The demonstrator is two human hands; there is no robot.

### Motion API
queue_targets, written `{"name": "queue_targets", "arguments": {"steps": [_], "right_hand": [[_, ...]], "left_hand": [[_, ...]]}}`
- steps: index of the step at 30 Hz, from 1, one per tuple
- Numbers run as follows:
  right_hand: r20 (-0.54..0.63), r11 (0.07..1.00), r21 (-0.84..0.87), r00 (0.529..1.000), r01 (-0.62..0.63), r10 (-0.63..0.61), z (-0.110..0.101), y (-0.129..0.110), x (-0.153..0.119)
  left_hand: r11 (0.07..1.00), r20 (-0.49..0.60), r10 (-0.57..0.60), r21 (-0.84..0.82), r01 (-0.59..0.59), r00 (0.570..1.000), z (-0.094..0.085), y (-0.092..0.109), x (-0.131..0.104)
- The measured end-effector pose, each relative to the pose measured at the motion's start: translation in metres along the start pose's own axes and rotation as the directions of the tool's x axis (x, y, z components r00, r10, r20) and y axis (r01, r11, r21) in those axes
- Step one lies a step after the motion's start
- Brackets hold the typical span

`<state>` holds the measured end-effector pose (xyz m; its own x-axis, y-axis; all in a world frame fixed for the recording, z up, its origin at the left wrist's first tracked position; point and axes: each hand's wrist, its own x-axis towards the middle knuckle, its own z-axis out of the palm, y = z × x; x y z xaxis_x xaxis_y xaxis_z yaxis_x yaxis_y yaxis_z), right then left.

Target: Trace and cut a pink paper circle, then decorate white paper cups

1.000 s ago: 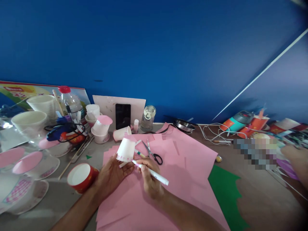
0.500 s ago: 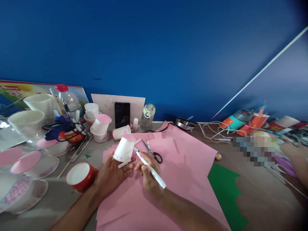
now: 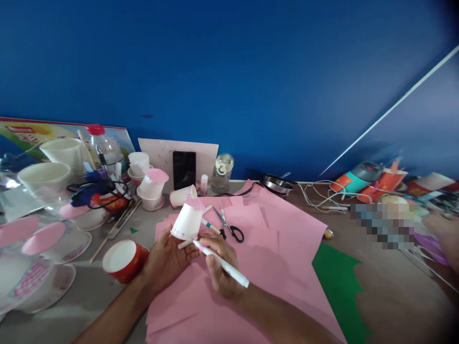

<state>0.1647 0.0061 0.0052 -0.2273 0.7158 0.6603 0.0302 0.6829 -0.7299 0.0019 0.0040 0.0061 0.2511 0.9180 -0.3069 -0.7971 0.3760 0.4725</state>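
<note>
One blue wall (image 3: 229,86) behind the table (image 3: 398,296)

We see a grey-brown bench (image 3: 91,291) with pink sheets (image 3: 272,282) spread over its middle and green paper (image 3: 335,277) at their right. On the left we find a red cup (image 3: 134,267) and a green scrap (image 3: 134,230); a clear jar (image 3: 223,179) stands at the far side.

One held cup (image 3: 187,220), one held marker (image 3: 233,272) — one phone (image 3: 184,170).
</note>
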Motion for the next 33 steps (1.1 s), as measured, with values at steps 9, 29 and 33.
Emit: {"name": "queue_targets", "arguments": {"steps": [9,29,33], "right_hand": [[-0.021,0.999,-0.009,0.999,-0.037,0.037,0.0024,-0.0006,0.0009],[-0.045,1.0,-0.031,0.999,0.001,-0.002,0.0043,0.002,0.0005],[-0.005,0.999,0.029,1.0,-0.02,0.02,0.0028,-0.0009,0.0024]], "left_hand": [[1.0,-0.004,-0.004,0.014,0.004,1.0,-0.0011,0.0001,0.0008],[0.999,0.08,0.034,0.022,-0.036,0.996,0.0,-0.0005,0.0009],[0.998,0.082,0.051,0.018,-0.052,0.995,0.0002,-0.0006,0.0003]]}}
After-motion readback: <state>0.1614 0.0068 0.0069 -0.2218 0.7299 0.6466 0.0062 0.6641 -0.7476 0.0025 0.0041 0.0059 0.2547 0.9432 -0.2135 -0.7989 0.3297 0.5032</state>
